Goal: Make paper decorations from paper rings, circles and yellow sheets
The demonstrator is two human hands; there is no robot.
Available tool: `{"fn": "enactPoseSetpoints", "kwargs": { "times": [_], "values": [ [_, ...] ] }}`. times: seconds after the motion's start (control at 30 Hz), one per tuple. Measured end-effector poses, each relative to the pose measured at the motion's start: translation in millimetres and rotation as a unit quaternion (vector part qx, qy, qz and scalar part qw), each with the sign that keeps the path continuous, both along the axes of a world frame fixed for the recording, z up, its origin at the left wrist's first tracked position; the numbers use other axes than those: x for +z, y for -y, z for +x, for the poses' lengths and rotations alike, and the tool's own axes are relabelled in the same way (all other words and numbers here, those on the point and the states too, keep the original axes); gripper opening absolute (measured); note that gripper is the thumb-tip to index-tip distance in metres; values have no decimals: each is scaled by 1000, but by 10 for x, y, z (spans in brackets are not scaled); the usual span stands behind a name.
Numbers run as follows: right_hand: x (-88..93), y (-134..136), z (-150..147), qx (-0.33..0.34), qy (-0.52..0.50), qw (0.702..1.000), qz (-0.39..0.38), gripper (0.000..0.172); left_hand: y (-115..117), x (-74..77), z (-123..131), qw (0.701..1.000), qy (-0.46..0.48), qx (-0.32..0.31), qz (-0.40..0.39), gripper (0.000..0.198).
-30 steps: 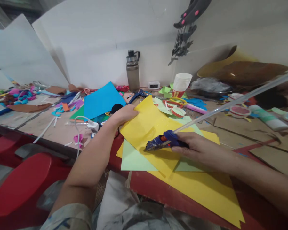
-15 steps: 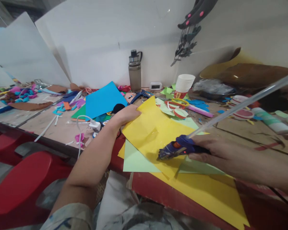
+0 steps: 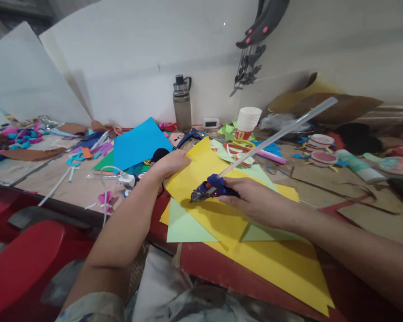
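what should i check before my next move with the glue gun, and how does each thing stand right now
1. Glue gun held in the right hand: ok.
2. Glue stick loaded: ok, a long clear length sticks out of the back.
3. Left hand clear of the nozzle: ok, it is at the edge of the top yellow sheet, beyond the tip.
4. Left hand's grip firm: cannot tell, fingers partly hidden.
5. Sheets lined up: not ok, the yellow one lies askew over the green sheet.
6. Glue hot enough: cannot tell.
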State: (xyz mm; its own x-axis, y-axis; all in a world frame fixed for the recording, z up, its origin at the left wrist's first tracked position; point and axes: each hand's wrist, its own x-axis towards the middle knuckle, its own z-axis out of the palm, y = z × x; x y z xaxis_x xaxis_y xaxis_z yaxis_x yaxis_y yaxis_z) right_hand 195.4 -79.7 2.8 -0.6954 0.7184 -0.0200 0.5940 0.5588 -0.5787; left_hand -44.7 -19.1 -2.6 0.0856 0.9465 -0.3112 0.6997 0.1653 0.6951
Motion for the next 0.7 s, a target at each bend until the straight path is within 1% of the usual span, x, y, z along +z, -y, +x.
{"fn": "enactPoseSetpoints", "kwargs": {
  "times": [0.13, 0.3, 0.4, 0.57, 0.63, 0.7],
  "values": [
    [20, 37, 31, 19, -3, 1000, -11, 38, -16, -10, -8, 1000, -18, 7, 11, 19],
    [8, 9, 107, -30, 11, 999, 5, 39, -2, 29, 21, 997, -66, 14, 41, 18],
    [5, 22, 87, -34, 15, 999, 10, 38, 4, 49, 37, 995, -88, 16, 43, 17],
    [17, 80, -28, -10, 10, 1000, 6, 35, 8, 56, 46, 997, -66, 8, 28, 17],
    [23, 75, -15, -13, 14, 1000, 4, 37, 24, 70, 59, 998, -62, 13, 26, 17],
    [37, 48, 60, -30, 23, 999, 4, 38, 50, 97, 79, 997, -65, 31, 32, 17]
  ]
}}
